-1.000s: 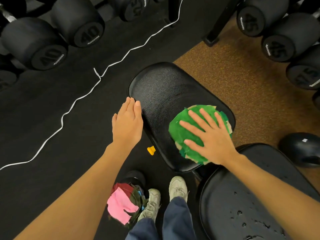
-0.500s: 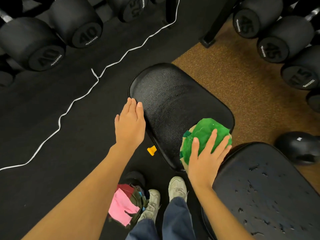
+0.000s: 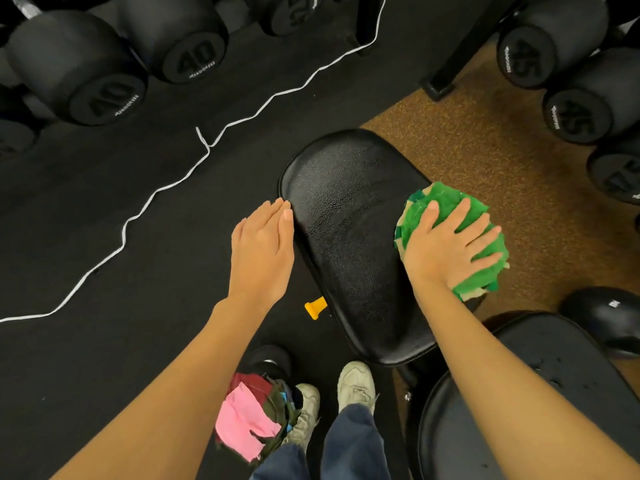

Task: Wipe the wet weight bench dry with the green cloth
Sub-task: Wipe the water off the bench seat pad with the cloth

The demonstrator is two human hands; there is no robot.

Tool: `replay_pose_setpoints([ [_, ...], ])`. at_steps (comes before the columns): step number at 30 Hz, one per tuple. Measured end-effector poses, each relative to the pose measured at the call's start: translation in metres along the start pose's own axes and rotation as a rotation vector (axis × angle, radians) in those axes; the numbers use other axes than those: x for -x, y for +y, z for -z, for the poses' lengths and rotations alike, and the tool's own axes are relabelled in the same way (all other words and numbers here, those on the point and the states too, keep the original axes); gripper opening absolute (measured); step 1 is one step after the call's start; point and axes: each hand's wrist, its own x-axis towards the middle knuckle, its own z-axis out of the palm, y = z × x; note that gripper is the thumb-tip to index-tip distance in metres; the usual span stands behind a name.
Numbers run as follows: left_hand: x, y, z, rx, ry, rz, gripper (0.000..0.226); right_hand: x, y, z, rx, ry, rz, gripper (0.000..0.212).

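Note:
The black padded seat of the weight bench point(image 3: 349, 233) fills the middle of the view. The green cloth point(image 3: 446, 206) lies bunched at the seat's right edge, partly hanging over it. My right hand point(image 3: 446, 247) presses flat on the cloth with fingers spread. My left hand point(image 3: 259, 251) rests with straight fingers against the seat's left edge. A second black pad point(image 3: 568, 386) at lower right carries water drops.
Black dumbbells point(image 3: 104, 88) marked 40 lie at upper left, others point(image 3: 571, 109) marked 45 at upper right. A white cord point(image 3: 207, 147) runs across the black floor. A pile of pink and dark rags point(image 3: 249, 420) sits by my shoes. A yellow knob point(image 3: 315, 306) sticks out under the seat.
My right hand has slid the green cloth from the seat's near end toward its right edge, fingers spreading. The left hand has stayed at the left edge.

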Motion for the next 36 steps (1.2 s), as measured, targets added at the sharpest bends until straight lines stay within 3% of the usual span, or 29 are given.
replay_pose_setpoints([
  [4, -0.001, 0.001, 0.002, 0.06, 0.057, 0.009, 0.05, -0.01, -0.046, -0.002, 0.003, -0.022, 0.132, 0.066],
  [10, -0.005, -0.009, 0.006, 0.086, 0.144, 0.186, 0.046, -0.012, -0.11, -0.011, -0.009, -0.045, 0.377, 0.077],
  [15, -0.006, -0.017, 0.015, 0.063, 0.163, 0.231, 0.046, -0.01, -0.147, -0.018, -0.086, -0.055, 0.563, 0.05],
  [18, -0.006, -0.015, 0.018, 0.067, 0.177, 0.253, 0.047, 0.0, -0.16, -0.019, -0.125, -0.074, 0.818, 0.037],
  [21, -0.008, -0.009, 0.017, 0.092, 0.196, 0.268, 0.047, 0.011, -0.168, -0.011, -0.246, -0.219, 0.954, 0.032],
  [26, -0.013, 0.007, 0.015, 0.153, 0.249, 0.286, 0.048, 0.012, -0.157, 0.032, -0.835, -0.675, 0.878, 0.019],
  [28, -0.013, 0.013, 0.014, 0.167, 0.255, 0.282, 0.048, -0.001, -0.144, 0.052, -0.898, -0.623, 0.883, 0.011],
  [30, -0.012, 0.018, 0.012, 0.178, 0.239, 0.273, 0.049, -0.028, -0.126, 0.063, -0.835, -0.464, 0.887, 0.011],
  [33, -0.01, 0.021, 0.01, 0.194, 0.229, 0.275, 0.049, -0.076, -0.1, 0.066, -0.689, -0.341, 0.811, 0.021],
  [36, -0.009, 0.022, 0.004, 0.194, 0.225, 0.287, 0.048, -0.106, -0.095, 0.054, -0.529, -0.346, 0.746, 0.036],
])
